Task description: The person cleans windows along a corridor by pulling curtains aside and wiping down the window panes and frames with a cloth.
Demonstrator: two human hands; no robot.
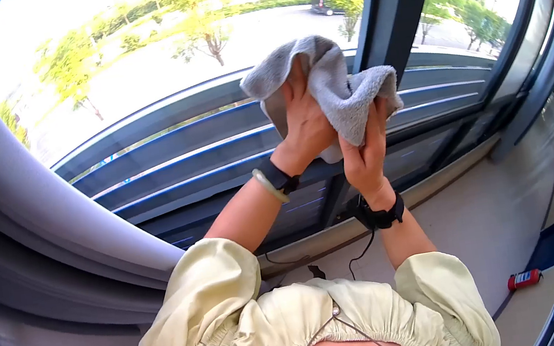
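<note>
A grey cloth (331, 82) is bunched up in front of the window, held between both my hands. My left hand (305, 122) grips its left part, the fingertips tucked under a fold. On the right, my right hand (366, 152) pinches the hanging lower edge, its upper fingers partly covered by the fabric. Behind the cloth stands the dark window frame (395, 5) with a tall post. Whether the cloth touches the glass or the post, I cannot tell.
A pale curtain (43, 186) hangs along the left side. Dark horizontal slats (179, 141) run across the lower window. A thin black cable (363, 254) trails near my right wrist. On the floor at the right stands a red fire extinguisher (524, 279).
</note>
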